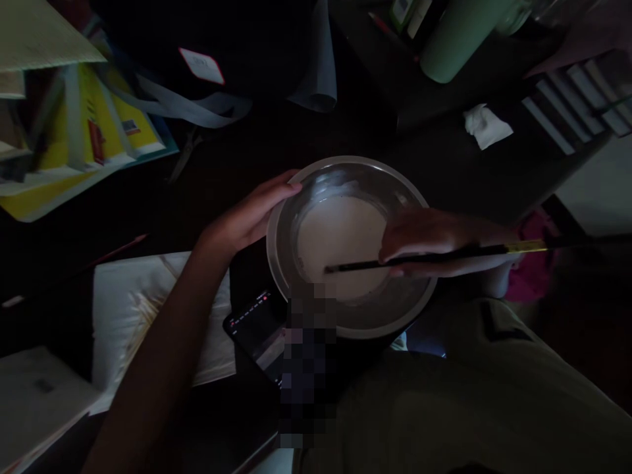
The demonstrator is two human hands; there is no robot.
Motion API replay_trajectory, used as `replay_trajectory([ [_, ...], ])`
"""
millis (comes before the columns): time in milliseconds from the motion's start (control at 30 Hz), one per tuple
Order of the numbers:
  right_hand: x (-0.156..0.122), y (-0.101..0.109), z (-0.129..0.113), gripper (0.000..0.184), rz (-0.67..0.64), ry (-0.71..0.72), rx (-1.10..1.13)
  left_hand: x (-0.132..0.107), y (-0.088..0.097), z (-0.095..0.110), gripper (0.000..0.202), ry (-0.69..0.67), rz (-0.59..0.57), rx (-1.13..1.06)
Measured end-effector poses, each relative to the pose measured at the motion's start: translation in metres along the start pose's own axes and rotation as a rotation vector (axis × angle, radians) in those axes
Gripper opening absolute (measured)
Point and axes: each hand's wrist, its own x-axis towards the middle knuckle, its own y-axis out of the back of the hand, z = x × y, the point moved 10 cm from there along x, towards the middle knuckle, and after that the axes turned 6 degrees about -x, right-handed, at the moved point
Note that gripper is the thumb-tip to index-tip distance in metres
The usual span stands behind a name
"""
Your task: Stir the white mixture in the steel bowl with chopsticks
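A round metal bowl (pixel 277 245) holds a pale, cloudy liquid (pixel 336 230). My left hand (pixel 259 209) grips the bowl's left rim, thumb over the edge and the other fingers hidden beneath. Over the bowl's right side, my right hand (pixel 434 240) is closed on a thin dark paintbrush (pixel 353 266) with a gold band on its handle. The brush slants nearly flat, its tip at the liquid near the lower left; whether the tip is dipped in, I cannot tell.
A phone (pixel 257 332) with its screen lit lies left of the bowl. Beyond it, thin sticks (pixel 145 309) rest on white paper (pixel 111 289). Books (pixel 118 131) stand at upper left, scissors (pixel 185 155) beside them. A green bottle (pixel 454 46) and crumpled tissue (pixel 486 126) are at upper right.
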Motion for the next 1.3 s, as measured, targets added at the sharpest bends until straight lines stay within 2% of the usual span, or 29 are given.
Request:
replay_trajectory([
  [133,-0.007,0.011,0.023,0.018,0.128,-0.193,-0.138,0.0,-0.001,0.002,0.034,-0.01,0.0,0.0],
  [200,-0.015,0.018,0.028,0.016,0.118,-0.23,-0.18,0.0,-0.001,0.003,0.034,-0.006,0.002,0.0],
  [300,-0.021,0.022,0.018,0.013,0.039,-0.143,-0.132,-0.001,-0.003,0.005,0.033,-0.001,0.006,0.006],
  [400,-0.017,0.012,-0.004,0.013,-0.063,0.028,-0.031,-0.001,-0.004,0.005,0.031,0.0,-0.005,0.01],
  [500,-0.006,0.0,-0.009,0.016,-0.072,0.062,-0.02,0.001,0.0,0.001,0.032,-0.001,0.006,-0.009],
  [600,0.0,0.001,0.002,0.019,0.029,-0.024,-0.058,0.003,0.003,-0.003,0.033,0.004,0.004,-0.023],
  [667,-0.006,0.009,0.013,0.019,0.085,-0.122,-0.124,0.004,0.002,-0.003,0.033,0.001,-0.011,-0.041],
  [767,-0.024,0.023,0.028,0.018,0.062,-0.275,-0.208,0.002,0.001,-0.001,0.03,0.005,0.006,-0.044],
  [833,-0.028,0.023,0.021,0.015,-0.003,-0.212,-0.165,0.001,0.001,0.001,0.03,0.009,0.027,-0.033],
  [933,-0.021,0.008,-0.007,0.014,-0.106,0.036,-0.028,0.0,0.0,0.001,0.032,0.011,0.021,-0.03],
  [1000,-0.012,-0.001,-0.014,0.016,-0.097,0.099,-0.004,0.0,0.0,-0.001,0.034,0.022,0.012,-0.031],
  [1067,-0.004,-0.002,-0.01,0.019,-0.018,0.056,-0.066,0.0,0.001,-0.002,0.036,0.03,0.011,-0.026],
  [1133,-0.004,0.004,0.004,0.02,0.05,-0.075,-0.134,0.0,0.001,-0.002,0.037,0.025,0.012,-0.023],
  [1233,-0.018,0.017,0.025,0.018,0.047,-0.268,-0.152,0.0,0.0,-0.001,0.035,0.02,0.015,-0.043],
  [1300,-0.025,0.023,0.023,0.014,0.021,-0.243,-0.135,0.0,0.0,-0.002,0.034,0.029,0.011,-0.054],
])
